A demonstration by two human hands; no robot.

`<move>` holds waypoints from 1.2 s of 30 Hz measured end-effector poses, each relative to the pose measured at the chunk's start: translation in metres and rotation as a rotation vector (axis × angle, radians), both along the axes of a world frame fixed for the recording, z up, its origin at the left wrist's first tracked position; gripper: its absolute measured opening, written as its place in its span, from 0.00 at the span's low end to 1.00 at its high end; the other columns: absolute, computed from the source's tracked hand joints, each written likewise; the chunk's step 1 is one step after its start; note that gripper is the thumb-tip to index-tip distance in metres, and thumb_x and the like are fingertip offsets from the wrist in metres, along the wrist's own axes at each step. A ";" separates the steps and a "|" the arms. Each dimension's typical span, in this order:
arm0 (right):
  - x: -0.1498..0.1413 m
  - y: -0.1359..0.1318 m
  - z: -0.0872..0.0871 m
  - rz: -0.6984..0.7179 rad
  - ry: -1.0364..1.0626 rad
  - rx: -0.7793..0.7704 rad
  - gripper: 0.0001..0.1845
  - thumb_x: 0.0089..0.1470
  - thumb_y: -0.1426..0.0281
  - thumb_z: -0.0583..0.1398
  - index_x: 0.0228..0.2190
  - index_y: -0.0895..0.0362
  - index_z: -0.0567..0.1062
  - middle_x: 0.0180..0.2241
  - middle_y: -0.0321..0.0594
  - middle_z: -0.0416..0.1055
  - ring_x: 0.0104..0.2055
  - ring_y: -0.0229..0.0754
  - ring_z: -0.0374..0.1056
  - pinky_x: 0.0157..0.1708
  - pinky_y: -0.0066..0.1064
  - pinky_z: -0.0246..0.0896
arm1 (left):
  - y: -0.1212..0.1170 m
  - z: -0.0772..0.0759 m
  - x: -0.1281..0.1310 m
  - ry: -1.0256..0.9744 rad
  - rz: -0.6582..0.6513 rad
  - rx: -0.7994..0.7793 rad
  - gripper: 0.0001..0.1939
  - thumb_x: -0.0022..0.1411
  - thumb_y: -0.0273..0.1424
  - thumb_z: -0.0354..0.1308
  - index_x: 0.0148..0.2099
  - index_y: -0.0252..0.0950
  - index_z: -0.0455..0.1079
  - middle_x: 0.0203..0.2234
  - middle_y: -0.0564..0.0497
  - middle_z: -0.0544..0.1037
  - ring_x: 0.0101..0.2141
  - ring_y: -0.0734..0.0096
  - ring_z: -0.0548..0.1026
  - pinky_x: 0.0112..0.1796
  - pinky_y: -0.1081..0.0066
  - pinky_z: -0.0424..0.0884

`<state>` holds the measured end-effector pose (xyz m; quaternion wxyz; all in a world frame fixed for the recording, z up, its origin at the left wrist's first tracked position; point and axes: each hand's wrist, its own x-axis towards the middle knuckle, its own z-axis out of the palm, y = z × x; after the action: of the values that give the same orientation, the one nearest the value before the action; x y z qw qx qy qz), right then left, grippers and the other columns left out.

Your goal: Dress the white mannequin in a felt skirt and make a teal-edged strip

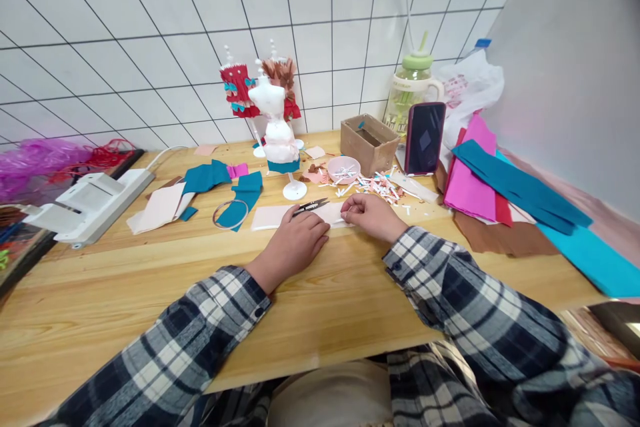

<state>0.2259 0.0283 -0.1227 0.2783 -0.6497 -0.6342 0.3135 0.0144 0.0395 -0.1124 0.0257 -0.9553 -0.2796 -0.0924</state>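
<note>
A long pale pink strip (267,217), which looks like crepe paper, lies flat along the table in front of me. My left hand (300,240) rests palm down across its middle, fingers laid out and slightly bent. Just beyond those fingers, dark thread snips (311,206) lie on the strip with their points to the right. At the strip's right end my right hand (371,215) is closed, thumb and forefinger pinching its edge. Behind the strip stands a small white dress form (270,107), wrapped in pale pink with a teal band (283,165) below.
Loose white sticks (377,187) lie around a pink bowl (344,169) and a brown box (369,143). A phone (425,139) stands by a bottle (413,83). Coloured sheets (470,177) are piled right. Teal pieces (206,177), a ring (215,217) and a power strip (103,207) lie left.
</note>
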 end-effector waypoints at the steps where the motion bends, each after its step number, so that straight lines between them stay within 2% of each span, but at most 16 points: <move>1: 0.000 0.000 0.000 0.001 0.002 0.000 0.06 0.48 0.65 0.60 0.30 0.53 0.75 0.26 0.32 0.73 0.28 0.36 0.66 0.28 0.26 0.55 | 0.000 0.000 0.000 -0.001 0.001 -0.002 0.12 0.68 0.33 0.47 0.47 0.39 0.70 0.38 0.49 0.76 0.45 0.63 0.71 0.55 0.54 0.53; 11: -0.005 -0.006 0.011 -0.032 -0.250 0.005 0.05 0.49 0.67 0.60 0.31 0.51 0.73 0.27 0.31 0.75 0.31 0.38 0.67 0.29 0.29 0.51 | 0.001 0.001 0.001 -0.015 -0.016 -0.017 0.12 0.67 0.33 0.47 0.48 0.38 0.70 0.38 0.47 0.75 0.46 0.63 0.70 0.54 0.56 0.56; 16: -0.006 -0.007 0.012 -0.019 -0.312 -0.003 0.06 0.49 0.68 0.60 0.33 0.52 0.72 0.28 0.31 0.76 0.31 0.39 0.68 0.30 0.30 0.50 | 0.003 0.000 0.000 -0.019 -0.049 -0.025 0.16 0.68 0.35 0.46 0.53 0.39 0.68 0.39 0.46 0.74 0.44 0.62 0.70 0.51 0.57 0.59; 23: -0.005 -0.005 0.006 0.022 -0.312 0.017 0.12 0.51 0.69 0.60 0.40 0.50 0.70 0.29 0.32 0.76 0.32 0.40 0.68 0.30 0.30 0.52 | 0.006 -0.001 -0.002 0.021 -0.069 -0.020 0.21 0.68 0.41 0.45 0.58 0.41 0.66 0.42 0.44 0.73 0.45 0.60 0.68 0.51 0.55 0.58; 29: 0.000 -0.002 0.005 0.016 -0.304 0.029 0.10 0.50 0.67 0.61 0.37 0.51 0.70 0.28 0.31 0.75 0.31 0.39 0.67 0.29 0.29 0.52 | 0.005 -0.003 0.000 0.027 -0.052 -0.011 0.20 0.68 0.41 0.46 0.57 0.41 0.67 0.43 0.44 0.72 0.47 0.59 0.67 0.53 0.54 0.56; 36: 0.012 0.001 0.006 0.049 -0.252 -0.033 0.08 0.49 0.67 0.62 0.34 0.54 0.73 0.28 0.32 0.74 0.30 0.36 0.67 0.29 0.26 0.54 | 0.004 -0.004 -0.001 0.011 -0.050 -0.007 0.19 0.68 0.40 0.46 0.56 0.43 0.68 0.44 0.45 0.73 0.48 0.58 0.67 0.54 0.52 0.54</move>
<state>0.2380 0.0298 -0.1163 0.1777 -0.6729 -0.6744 0.2465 0.0134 0.0436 -0.1161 0.0217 -0.9626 -0.2557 -0.0869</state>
